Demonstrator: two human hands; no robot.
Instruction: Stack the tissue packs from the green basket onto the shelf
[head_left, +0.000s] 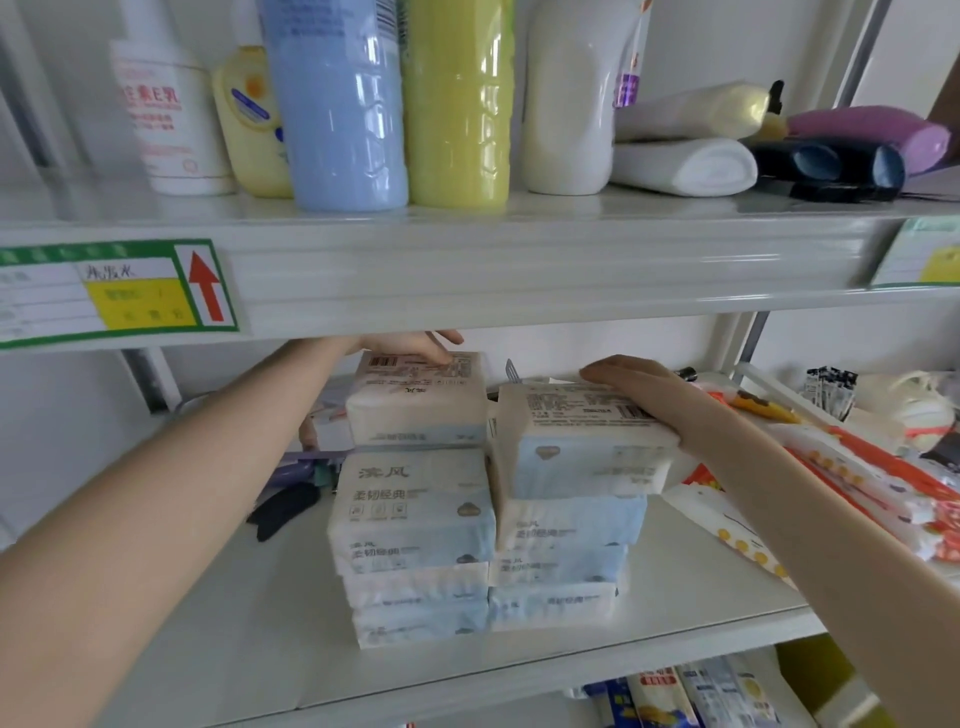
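Step in hand: the person is setting the top packs on two side-by-side stacks of tissue packs on the middle white metal shelf (260, 597); the green basket is not in view, so how many packs remain cannot be told.
Left stack: four soft white-and-pale-blue plastic-wrapped tissue packs, the top pack of the left stack (418, 402) lying with its barcode side up and sitting further back than the pack beneath it.
Right stack: four packs as well, the top pack of the right stack (582, 441) tilted, its near face tipped down and overhanging the pack under it to the right.
Left hand (410, 345): reaches under the upper shelf edge and rests on the far top of the left top pack; its grip is partly hidden, so whether it pinches or only touches cannot be told.
Right hand (649, 395): lies on the right top pack, fingers spread flat over the top and the thumb side round its right end.
Next move calls for: levelling the tilted right pack and sliding it left, square over its stack, then letting go gently, since the soft packs look likely to slump.
Nearby: a heap of orange-and-white packets (857, 467) lies just right of the stacks; tall plastic bottles (343, 104) stand on the shelf above.
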